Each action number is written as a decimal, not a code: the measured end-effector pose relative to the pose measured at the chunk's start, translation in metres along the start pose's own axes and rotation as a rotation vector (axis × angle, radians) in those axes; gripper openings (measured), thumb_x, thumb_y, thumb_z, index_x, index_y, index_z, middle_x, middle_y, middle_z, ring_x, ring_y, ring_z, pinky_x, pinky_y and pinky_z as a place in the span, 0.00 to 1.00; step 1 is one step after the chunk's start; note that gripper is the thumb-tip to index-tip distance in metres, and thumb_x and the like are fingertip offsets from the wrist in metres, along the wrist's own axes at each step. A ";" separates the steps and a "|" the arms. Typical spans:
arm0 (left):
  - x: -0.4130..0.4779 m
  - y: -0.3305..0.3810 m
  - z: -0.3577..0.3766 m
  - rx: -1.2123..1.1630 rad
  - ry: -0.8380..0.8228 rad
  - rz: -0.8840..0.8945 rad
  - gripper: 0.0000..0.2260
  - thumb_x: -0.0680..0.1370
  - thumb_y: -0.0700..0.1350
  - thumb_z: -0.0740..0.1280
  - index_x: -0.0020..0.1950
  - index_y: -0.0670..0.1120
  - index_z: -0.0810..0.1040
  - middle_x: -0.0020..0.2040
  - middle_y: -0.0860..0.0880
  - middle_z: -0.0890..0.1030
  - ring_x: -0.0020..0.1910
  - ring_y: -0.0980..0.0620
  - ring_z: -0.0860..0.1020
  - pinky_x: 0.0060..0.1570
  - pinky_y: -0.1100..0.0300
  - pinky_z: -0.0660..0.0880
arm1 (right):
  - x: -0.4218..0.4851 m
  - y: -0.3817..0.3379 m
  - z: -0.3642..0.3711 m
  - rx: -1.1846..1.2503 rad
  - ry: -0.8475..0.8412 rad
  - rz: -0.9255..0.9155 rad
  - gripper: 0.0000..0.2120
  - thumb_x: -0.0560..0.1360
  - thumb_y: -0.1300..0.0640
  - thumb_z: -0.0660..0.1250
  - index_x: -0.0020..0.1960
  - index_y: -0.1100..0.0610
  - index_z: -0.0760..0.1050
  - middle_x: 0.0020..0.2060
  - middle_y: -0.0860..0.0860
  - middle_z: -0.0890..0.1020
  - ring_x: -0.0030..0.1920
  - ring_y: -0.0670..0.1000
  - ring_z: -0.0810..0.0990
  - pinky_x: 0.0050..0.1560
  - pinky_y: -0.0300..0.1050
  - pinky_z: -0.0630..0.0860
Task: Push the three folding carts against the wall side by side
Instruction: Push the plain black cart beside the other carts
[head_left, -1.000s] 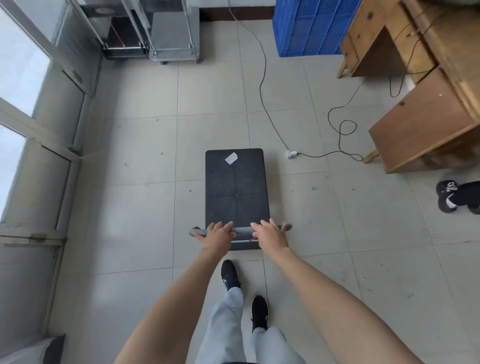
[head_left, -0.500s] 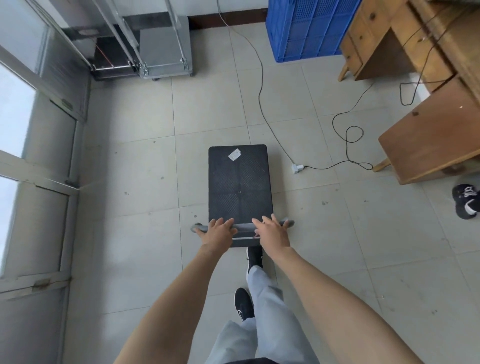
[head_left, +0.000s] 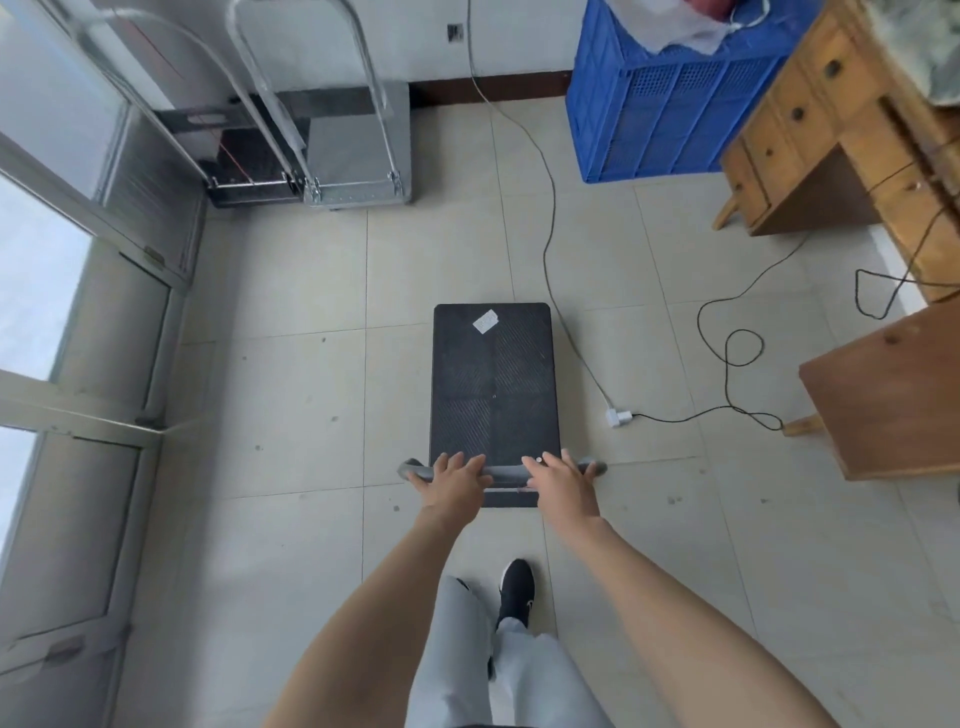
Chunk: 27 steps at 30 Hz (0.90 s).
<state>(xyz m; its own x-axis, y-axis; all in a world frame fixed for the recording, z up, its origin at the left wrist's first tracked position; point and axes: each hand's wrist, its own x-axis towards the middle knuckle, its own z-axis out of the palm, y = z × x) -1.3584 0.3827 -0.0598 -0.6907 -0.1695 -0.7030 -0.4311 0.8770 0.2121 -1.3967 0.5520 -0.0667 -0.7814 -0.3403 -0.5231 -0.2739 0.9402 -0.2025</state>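
A blue crate (head_left: 670, 119) stands against the far wall with a white plastic bag (head_left: 670, 26) in its top. A wooden desk (head_left: 810, 130) with drawers is just beside it. A grey cable (head_left: 551, 208) runs from a wall socket (head_left: 455, 32) across the tiled floor (head_left: 260, 389) to a white plug (head_left: 618, 417), where a black cord (head_left: 725, 358) loops away. Glass doors (head_left: 52, 312) line the left side.

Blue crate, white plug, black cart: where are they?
Blue crate (head_left: 670, 119), head view, front wall.
White plug (head_left: 618, 417), head view, its body.
Black cart (head_left: 493, 384), head view, deck middle.
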 end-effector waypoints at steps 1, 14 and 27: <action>0.012 0.001 -0.012 -0.004 0.004 -0.005 0.18 0.83 0.51 0.54 0.74 0.58 0.61 0.72 0.51 0.65 0.75 0.46 0.56 0.66 0.24 0.45 | 0.013 -0.003 -0.008 0.005 0.011 -0.003 0.21 0.79 0.61 0.61 0.70 0.47 0.67 0.60 0.51 0.76 0.72 0.60 0.63 0.63 0.70 0.59; 0.157 -0.003 -0.167 0.054 0.000 0.038 0.15 0.82 0.51 0.54 0.69 0.55 0.65 0.69 0.50 0.67 0.71 0.46 0.61 0.66 0.26 0.48 | 0.189 -0.038 -0.101 0.035 0.028 0.026 0.23 0.78 0.63 0.62 0.69 0.48 0.67 0.61 0.52 0.76 0.72 0.61 0.63 0.62 0.67 0.68; 0.285 0.030 -0.290 0.032 0.012 0.025 0.16 0.82 0.51 0.53 0.70 0.56 0.65 0.70 0.50 0.66 0.71 0.47 0.59 0.66 0.27 0.47 | 0.342 -0.039 -0.197 0.007 0.066 0.040 0.22 0.75 0.66 0.63 0.65 0.48 0.70 0.54 0.51 0.77 0.69 0.60 0.67 0.59 0.68 0.66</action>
<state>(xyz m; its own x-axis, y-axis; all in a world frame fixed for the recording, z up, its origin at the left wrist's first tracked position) -1.7366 0.2304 -0.0564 -0.7079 -0.1524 -0.6897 -0.3948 0.8950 0.2075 -1.7637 0.4014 -0.0750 -0.8268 -0.3010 -0.4752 -0.2384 0.9527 -0.1885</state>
